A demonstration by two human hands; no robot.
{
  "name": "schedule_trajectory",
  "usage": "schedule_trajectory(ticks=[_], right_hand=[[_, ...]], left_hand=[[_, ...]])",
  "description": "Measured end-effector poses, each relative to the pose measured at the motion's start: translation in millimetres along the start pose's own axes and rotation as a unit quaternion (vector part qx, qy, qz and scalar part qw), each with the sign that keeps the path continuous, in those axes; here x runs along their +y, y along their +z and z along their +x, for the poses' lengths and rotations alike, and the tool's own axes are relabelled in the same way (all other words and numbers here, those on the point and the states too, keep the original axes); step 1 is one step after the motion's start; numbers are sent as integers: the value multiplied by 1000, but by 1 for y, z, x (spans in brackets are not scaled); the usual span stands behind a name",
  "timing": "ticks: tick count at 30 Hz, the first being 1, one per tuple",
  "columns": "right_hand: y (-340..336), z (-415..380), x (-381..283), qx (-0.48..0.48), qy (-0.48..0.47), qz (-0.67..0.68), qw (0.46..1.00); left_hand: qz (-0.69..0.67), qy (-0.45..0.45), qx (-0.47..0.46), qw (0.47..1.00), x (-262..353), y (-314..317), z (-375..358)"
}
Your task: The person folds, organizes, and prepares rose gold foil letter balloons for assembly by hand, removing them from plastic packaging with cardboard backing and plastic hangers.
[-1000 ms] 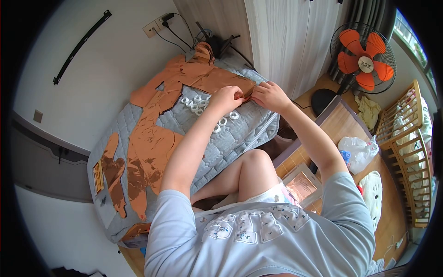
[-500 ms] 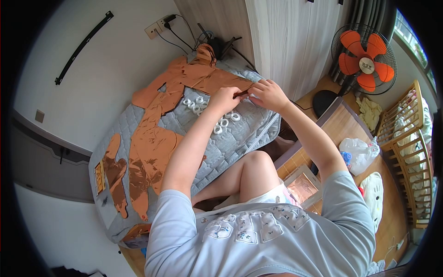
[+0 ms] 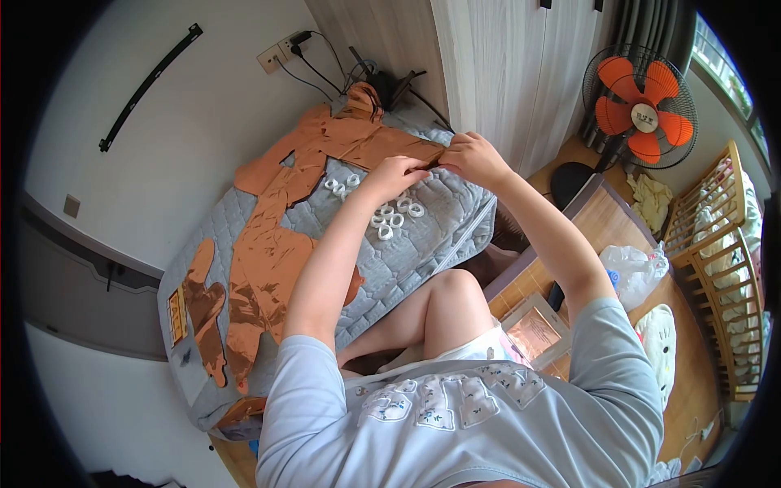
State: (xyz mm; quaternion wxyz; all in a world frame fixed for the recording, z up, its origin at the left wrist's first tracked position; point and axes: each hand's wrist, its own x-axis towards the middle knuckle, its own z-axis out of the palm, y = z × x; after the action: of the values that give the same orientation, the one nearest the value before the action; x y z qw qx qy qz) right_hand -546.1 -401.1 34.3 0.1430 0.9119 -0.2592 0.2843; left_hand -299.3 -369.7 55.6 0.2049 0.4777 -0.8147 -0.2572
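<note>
Deflated copper-coloured foil balloons [image 3: 370, 145] lie joined across the grey quilted mattress [image 3: 321, 207]. Near the far right of the bed, one foil end lies between my two hands. My left hand [image 3: 396, 176] has its fingers closed at the foil's near edge. My right hand [image 3: 473, 159] pinches the tip of the same end; its fingertips are partly hidden. Several small white ribbon rolls [image 3: 385, 233] lie on the mattress just below my left hand. More flat copper foil [image 3: 272, 260] spreads left of my left forearm, with a separate glove-like piece [image 3: 203, 305] beyond it.
An orange-bladed fan [image 3: 644, 116] stands at the right by the wardrobe [image 3: 521, 81]. A wooden cot [image 3: 716, 260], a white plastic bag [image 3: 637, 272] and an open box with copper foil [image 3: 533, 333] are on the right. Cables [image 3: 325, 65] run from the wall socket.
My fingers have shifted slightly along the foil end; the dark folded strip between them shows less. My right hand is a little higher. The camera view has moved slightly.
</note>
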Motion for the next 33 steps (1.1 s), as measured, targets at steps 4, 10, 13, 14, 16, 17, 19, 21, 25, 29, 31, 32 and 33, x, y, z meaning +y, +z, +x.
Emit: schedule_trajectory(ticks=[4,10,13,14,16,17,19,21,25,29,31,32,33], right_hand=[[-10,2,1,21,17,24,999],[-36,10,7,-7,9,34,999],[-60,20,10,26,-13,31,999],[-72,24,13,31,-2,27,999],[-96,30,21,36,10,24,999],[-108,35,27,54,26,12,998],[-134,43,38,72,42,-1,997],[-161,53,51,146,117,-46,981],[-218,68,89,256,158,-47,953],[-295,104,61,317,191,39,928],[-317,114,69,204,279,-243,906],[-322,118,85,168,263,-294,903],[-328,124,103,167,265,-293,903]], left_hand=[[-21,38,-4,999,-8,-3,2],[-67,37,-11,997,-2,-1,-8],[39,40,-5,998,5,-4,-13],[38,40,-3,998,6,-3,-14],[156,64,46,985,2,2,-14],[155,64,47,985,-1,4,-13],[116,67,40,990,-9,7,-10],[103,73,44,991,-16,10,-7],[94,25,10,995,-7,7,-6],[112,33,13,993,-5,9,-8],[108,26,4,994,-4,9,-7],[108,25,4,994,-4,9,-7],[112,35,10,993,-5,9,-7]])
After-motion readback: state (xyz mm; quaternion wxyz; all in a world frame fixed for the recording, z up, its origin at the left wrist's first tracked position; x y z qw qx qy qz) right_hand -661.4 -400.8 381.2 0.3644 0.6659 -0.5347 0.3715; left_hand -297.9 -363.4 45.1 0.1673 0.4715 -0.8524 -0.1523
